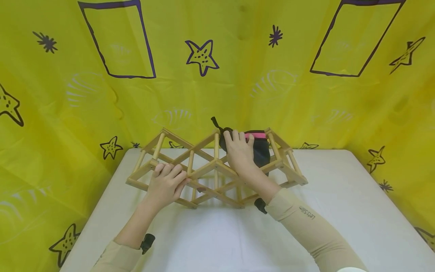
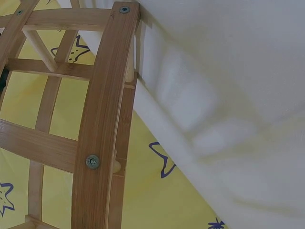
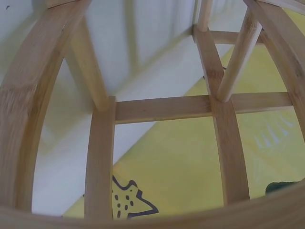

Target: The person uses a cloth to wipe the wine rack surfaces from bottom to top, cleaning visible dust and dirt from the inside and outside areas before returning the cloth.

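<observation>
A foldable wooden rack [image 1: 216,164] of crossed slats and round dowels stands on the white table; its slats [image 2: 97,114] fill much of the left wrist view, and more of its bars [image 3: 162,109] cross the right wrist view. My left hand [image 1: 165,185] grips the front of the rack left of its middle, fingers curled over a slat. Toward the right, my right hand [image 1: 240,153] holds a black fabric pouch [image 1: 261,151] with a pink stripe and a short strap. The pouch sits among the upper bars, partly hidden by the hand and slats. Neither wrist view shows the hands.
The white table [image 1: 204,241] runs up to a yellow curtain [image 1: 238,94] printed with stars and fish bones. Black wrist-camera pieces stick out near both sleeves. A small dark edge [image 3: 281,186] shows at the lower right of the right wrist view.
</observation>
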A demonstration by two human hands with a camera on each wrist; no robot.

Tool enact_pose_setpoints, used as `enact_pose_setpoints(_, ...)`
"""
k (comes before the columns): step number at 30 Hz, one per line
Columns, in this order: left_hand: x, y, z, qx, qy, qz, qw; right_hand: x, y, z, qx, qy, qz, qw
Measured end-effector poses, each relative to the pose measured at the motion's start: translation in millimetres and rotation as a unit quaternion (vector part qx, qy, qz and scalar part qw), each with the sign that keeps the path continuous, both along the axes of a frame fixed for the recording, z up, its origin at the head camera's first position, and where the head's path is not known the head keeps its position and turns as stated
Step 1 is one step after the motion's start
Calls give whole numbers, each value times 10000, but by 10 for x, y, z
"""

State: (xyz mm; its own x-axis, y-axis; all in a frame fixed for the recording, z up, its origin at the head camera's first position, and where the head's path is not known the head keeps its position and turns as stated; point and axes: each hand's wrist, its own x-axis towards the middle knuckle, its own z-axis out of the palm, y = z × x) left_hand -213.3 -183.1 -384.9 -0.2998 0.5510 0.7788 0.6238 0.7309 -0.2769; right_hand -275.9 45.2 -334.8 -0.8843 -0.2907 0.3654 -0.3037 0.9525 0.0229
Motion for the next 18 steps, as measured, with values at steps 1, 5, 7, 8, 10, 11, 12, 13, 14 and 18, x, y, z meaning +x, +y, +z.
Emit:
enact_pose_setpoints(1, 2, 0, 2, -5, -4, 3, 10000, 2, -2, 3, -18, 16, 33, 10000)
enact_pose_setpoints(5, 6, 2, 9, -15, -20, 9, 10000, 6, -3, 11, 174, -174, -229, 9994)
enact_pose_setpoints(7, 3, 3, 8, -9, -9, 0, 10000, 5, -1, 13, 311, -296, -413, 9982)
enact_pose_setpoints(8, 3, 4, 8, -9, -8, -3, 10000, 6, 0, 14, 357, -338, -477, 9977)
enact_pose_setpoints(10, 3, 5, 8, -1, 6, -20, 10000, 3, 1, 10, 369, -346, -496, 9975)
enact_pose_setpoints(11, 2, 5, 7, -2, 19, -26, 10000, 3, 1, 9, 317, -318, -436, 9980)
enact_pose_setpoints(12, 2, 6, 8, 6, 31, -38, 10000, 3, 0, 9, 256, -268, -359, 9987)
enact_pose_setpoints(13, 5, 6, 8, 8, 24, -41, 10000, 4, 0, 5, 194, -215, -274, 9992)
enact_pose_setpoints(14, 7, 7, 8, 7, 13, -43, 10000, 5, -1, 2, 137, -159, -193, 9996)
enact_pose_setpoints(18, 6, 9, 5, 25, -3, -66, 10000, 9, -6, -3, -4, 23, 26, 10000)
